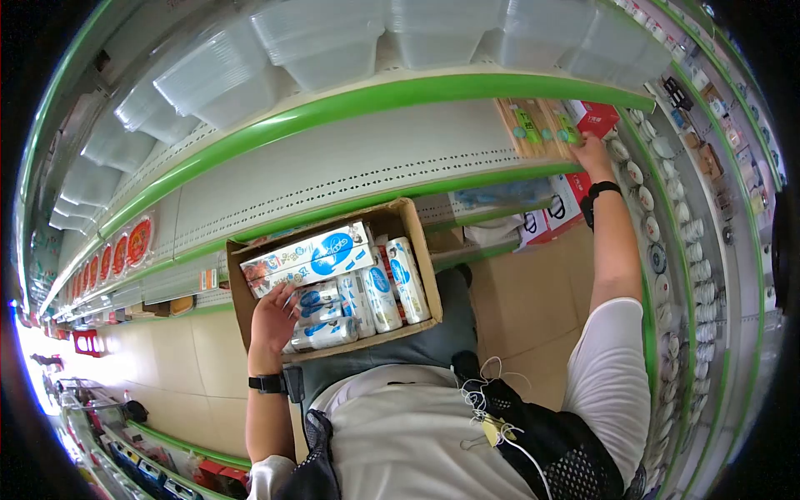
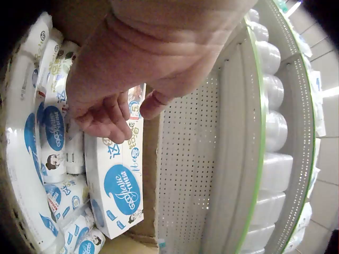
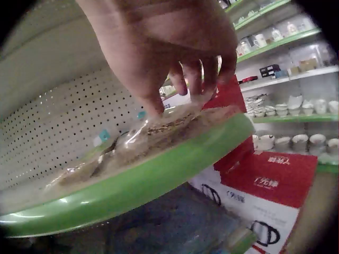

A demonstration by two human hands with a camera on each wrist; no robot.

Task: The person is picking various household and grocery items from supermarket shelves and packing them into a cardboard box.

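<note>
My left hand (image 1: 273,321) is over an open cardboard box (image 1: 423,267), its fingers loosely bent beside a long white-and-blue carton (image 1: 321,252). White-and-blue wrapped rolls (image 1: 381,298) stand and lie below that carton. In the left wrist view, the left hand (image 2: 119,79) hangs above the carton (image 2: 121,190) with nothing in its grasp. Out on the shelf at the right, my right hand (image 1: 592,157) touches the end of several clear packs of thin wooden sticks (image 1: 533,125). From the right wrist, its thumb and fingertips rest on the shiny plastic wrap (image 3: 159,129).
Green-edged shelving (image 1: 358,142) runs across the front. Stacked clear plastic containers (image 1: 325,42) fill the shelf above. A red box (image 1: 596,117) stands beside the stick packs, with red-and-white cartons (image 1: 554,218) below. Bowls (image 1: 658,258) line the right-hand shelves.
</note>
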